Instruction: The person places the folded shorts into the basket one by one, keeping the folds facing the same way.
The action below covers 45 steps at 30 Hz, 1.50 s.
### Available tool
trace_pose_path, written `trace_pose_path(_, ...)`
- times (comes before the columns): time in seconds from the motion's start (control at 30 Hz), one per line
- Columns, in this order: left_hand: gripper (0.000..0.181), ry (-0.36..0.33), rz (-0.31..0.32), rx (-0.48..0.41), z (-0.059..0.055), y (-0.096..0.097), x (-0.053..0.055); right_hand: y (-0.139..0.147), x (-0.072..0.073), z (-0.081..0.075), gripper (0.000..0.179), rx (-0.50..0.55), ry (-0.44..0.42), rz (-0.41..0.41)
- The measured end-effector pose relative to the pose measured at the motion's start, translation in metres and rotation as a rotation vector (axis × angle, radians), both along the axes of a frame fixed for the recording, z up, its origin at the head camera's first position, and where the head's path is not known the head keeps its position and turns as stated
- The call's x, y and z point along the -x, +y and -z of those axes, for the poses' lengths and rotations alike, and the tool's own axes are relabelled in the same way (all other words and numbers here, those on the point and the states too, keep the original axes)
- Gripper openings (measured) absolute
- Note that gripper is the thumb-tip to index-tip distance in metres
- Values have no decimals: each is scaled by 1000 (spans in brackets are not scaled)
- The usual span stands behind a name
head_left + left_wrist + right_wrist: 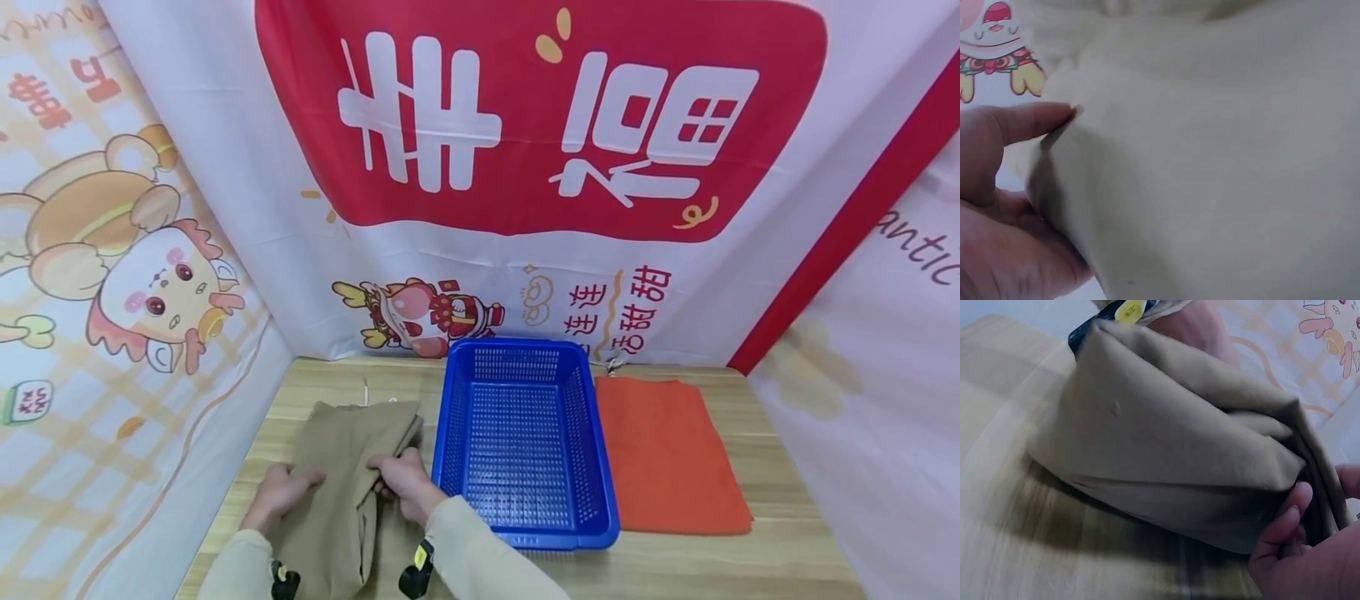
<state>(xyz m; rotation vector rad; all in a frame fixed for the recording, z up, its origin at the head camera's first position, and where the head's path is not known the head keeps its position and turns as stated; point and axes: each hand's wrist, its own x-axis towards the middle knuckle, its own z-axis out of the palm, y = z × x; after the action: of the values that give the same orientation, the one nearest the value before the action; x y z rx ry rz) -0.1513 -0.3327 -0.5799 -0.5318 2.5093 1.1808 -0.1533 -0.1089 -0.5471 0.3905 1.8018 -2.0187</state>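
A folded khaki piece of cloth [333, 450] lies at the left of the table, tilted up on its right side where its layers show. My left hand [281, 496] grips its left edge, thumb on top and the other fingers beneath, as the left wrist view shows with the hand [1016, 206] at the cloth [1210, 162]. At the opposite edge my right hand [408, 485] pinches the folded layers. Seen from the right wrist, fingers [1282, 531] reach in under the fold, and the cloth [1166, 437] bulges above the wood.
Right of the khaki cloth stands a blue perforated plastic basket [551, 540] with nothing in it. Beyond it an orange folded cloth [671, 458] lies flat on the wooden table [795, 500]. Printed fabric hangings [525, 246] enclose the table at the back and sides.
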Motion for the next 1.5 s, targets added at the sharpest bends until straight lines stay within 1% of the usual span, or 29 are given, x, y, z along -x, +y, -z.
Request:
trace_pose_path(0.03, 86, 0, -1, -24, -1, 0, 0, 1, 0, 0, 14, -4, 6, -13)
trace_pose_path(0.13, 71, 5, -3, -98, -3, 3, 1, 4, 0, -3, 19, -19, 29, -55)
trace_pose_path(0.23, 58, 6, -16, -167, -5, 7, 0, 6, 1, -8, 25, -8, 56, -89)
trace_pose_path(0.37, 59, 9, -36, -263, -9, 12, 0, 12, 2, -18, 31, 29, 109, -139)
trace_pose_path(0.5, 59, 31, -44, -356, -16, 17, 0, 22, 3, -31, 31, 48, 155, -191)
trace_pose_path(0.63, 55, 58, -26, -440, -23, 25, 3, 34, 3, -42, 29, 88, 187, -236)
trace_pose_path(0.73, 53, 65, 4, -473, -29, 30, 5, 42, 3, -48, 30, 128, 203, -256)
trace_pose_path(0.83, 54, 85, 35, -478, -37, 37, 8, 50, 3, -53, 29, 140, 221, -268)
trace_pose_path(1.03, 57, 147, 96, -476, -54, 52, 14, 70, 6, -65, 23, 151, 260, -254)
trace_pose_path(1.1, 58, 171, 119, -449, -61, 57, 15, 78, 6, -69, 24, 157, 272, -249)
trace_pose_path(1.27, 60, 238, 176, -357, -80, 71, 16, 100, 7, -81, 34, 162, 318, -231)
trace_pose_path(1.5, 64, 309, 223, -315, -105, 92, 16, 136, 7, -96, 41, 144, 352, -206)
